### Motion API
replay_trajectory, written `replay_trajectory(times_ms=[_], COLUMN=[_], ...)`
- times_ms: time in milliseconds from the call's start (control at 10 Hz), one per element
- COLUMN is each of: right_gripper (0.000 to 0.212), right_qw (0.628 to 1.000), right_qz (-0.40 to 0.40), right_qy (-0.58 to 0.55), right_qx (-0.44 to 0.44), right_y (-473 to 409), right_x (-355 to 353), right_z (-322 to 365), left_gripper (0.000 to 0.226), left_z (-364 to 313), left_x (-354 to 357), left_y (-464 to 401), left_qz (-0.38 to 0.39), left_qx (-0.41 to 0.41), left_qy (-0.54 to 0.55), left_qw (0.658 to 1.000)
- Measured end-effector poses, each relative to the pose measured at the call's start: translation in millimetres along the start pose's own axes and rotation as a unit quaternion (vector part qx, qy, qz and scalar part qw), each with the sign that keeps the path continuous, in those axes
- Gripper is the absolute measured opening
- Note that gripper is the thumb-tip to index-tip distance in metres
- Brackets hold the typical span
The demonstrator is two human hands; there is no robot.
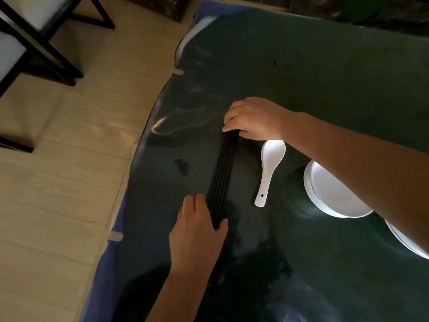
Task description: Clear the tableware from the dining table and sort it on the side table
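1. The person is squaring up a row of slim black chopsticks point(221, 175) lying flat and side by side on the dark, glass-topped worktop point(325, 89), near its left edge and running roughly along it.

2. The right hand point(253, 118) is pressing down on the far ends of the sticks, its fingers point(229, 126) curled narrow over the tips; the left hand point(199, 231) is cupping the near ends, with its fingers point(197, 203) held flat against the left side of the bundle and the thumb closing in on the right side.

3. To do this well, I judge that both hands should be squeezing inward together while the ends are tapped level, so that no stick is rolling out toward the edge; the glass looks slick, so a light downward hold is probably wiser than a sideways push.

4. A glossy white ceramic soup spoon point(270, 168) is lying just to the right of the chopsticks, bowl pointing away from the person, apart from them and from both hands.

5. Toward the right edge of the worktop, a stack of round white plates point(329, 194) is sitting partly under the right forearm; how many there are I cannot count. Nothing appears to be lying in the top one.

6. A second piece of white round tableware point(404, 240) is showing at the right edge of the view, mostly hidden by the arm; it may be another stack, and its contents cannot be told.
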State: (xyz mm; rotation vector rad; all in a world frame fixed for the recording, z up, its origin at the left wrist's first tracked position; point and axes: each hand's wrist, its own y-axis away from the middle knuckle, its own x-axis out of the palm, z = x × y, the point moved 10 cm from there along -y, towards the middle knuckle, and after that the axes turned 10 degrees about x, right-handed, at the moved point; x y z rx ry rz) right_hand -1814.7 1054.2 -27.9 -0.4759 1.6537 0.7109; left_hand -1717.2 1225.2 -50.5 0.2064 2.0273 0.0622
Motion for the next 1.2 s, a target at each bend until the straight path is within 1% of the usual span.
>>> replay_trajectory(times_ms=[300,400,500,600,700,800,900,1000,1100,1200], right_gripper=[0.038,0.046,0.046,0.034,0.029,0.028,0.029,0.029,0.029,0.029], right_qw=[1.000,0.999,0.996,0.976,0.952,0.916,0.895,0.870,0.862,0.856], right_qz=[-0.001,0.006,-0.019,-0.027,-0.013,0.000,0.018,0.005,-0.015,-0.049], right_qy=[0.023,0.011,-0.029,-0.094,-0.152,-0.218,-0.252,-0.289,-0.296,-0.281], right_qx=[0.002,0.034,0.085,0.196,0.264,0.336,0.368,0.400,0.412,0.432], right_y=[1,11,31,88,129,211,258,324,358,405], right_x=[-1,-10,-29,-55,-61,-79,-92,-117,-143,-188], right_z=[-2,-7,-19,-41,-47,-48,-50,-56,-67,-84], left_gripper=[0.052,0.064,0.066,0.055,0.049,0.039,0.036,0.037,0.043,0.049], left_z=[-3,-4,-15,-58,-91,-158,-204,-267,-310,-364], left_x=[2,-7,-22,-45,-50,-67,-79,-99,-116,-143], left_y=[-5,-3,-4,-15,-28,-24,-15,1,12,27], left_qz=[-0.016,-0.014,-0.023,-0.008,0.050,0.110,0.118,0.108,0.101,0.089], left_qx=[0.007,0.011,0.035,0.120,0.178,0.224,0.246,0.273,0.294,0.300], left_qy=[-0.009,-0.066,-0.080,-0.069,-0.063,-0.079,-0.119,-0.153,-0.159,-0.176], left_qw=[1.000,0.998,0.996,0.990,0.981,0.965,0.955,0.944,0.937,0.933])
